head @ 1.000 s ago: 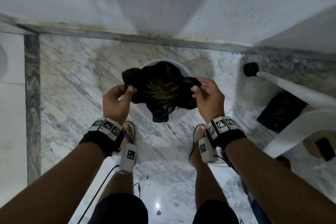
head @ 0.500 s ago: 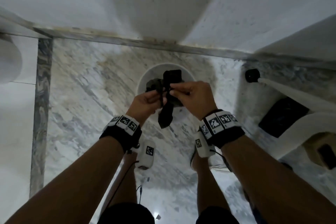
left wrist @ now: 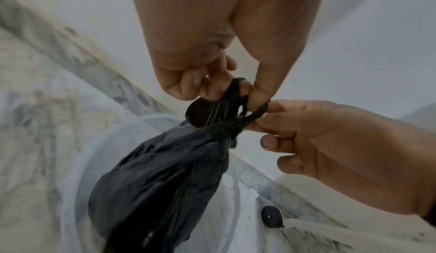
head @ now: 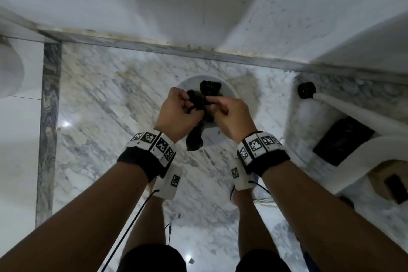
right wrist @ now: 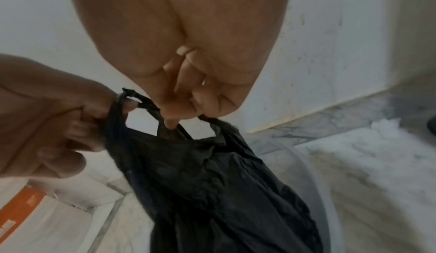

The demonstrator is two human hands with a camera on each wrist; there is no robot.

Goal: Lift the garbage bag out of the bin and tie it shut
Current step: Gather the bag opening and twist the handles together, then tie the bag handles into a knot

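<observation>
A small black garbage bag [head: 195,139] hangs in the air above the round white bin [head: 245,104], which stands on the marble floor by the wall. My left hand [head: 178,112] and my right hand [head: 229,115] are close together over the bin, each pinching the bag's gathered top strips. In the left wrist view the bag [left wrist: 160,178] hangs below my left hand [left wrist: 226,85], and the strips cross between it and my right hand [left wrist: 306,132]. The right wrist view shows the bag [right wrist: 219,178] under my right hand [right wrist: 188,106], with loops held by my left hand [right wrist: 70,119].
A white plastic chair leg [head: 344,108] with a black foot [head: 306,90] stands to the right, with another black bag [head: 344,139] under the chair. The white wall [head: 198,6] rises just behind the bin. My feet stand on the marble floor [head: 99,106] below the hands.
The hands, spread apart holding the bag's mouth open a second ago, have come together over the bin, gathering the bag's top into crossed strips. The bag now hangs narrower.
</observation>
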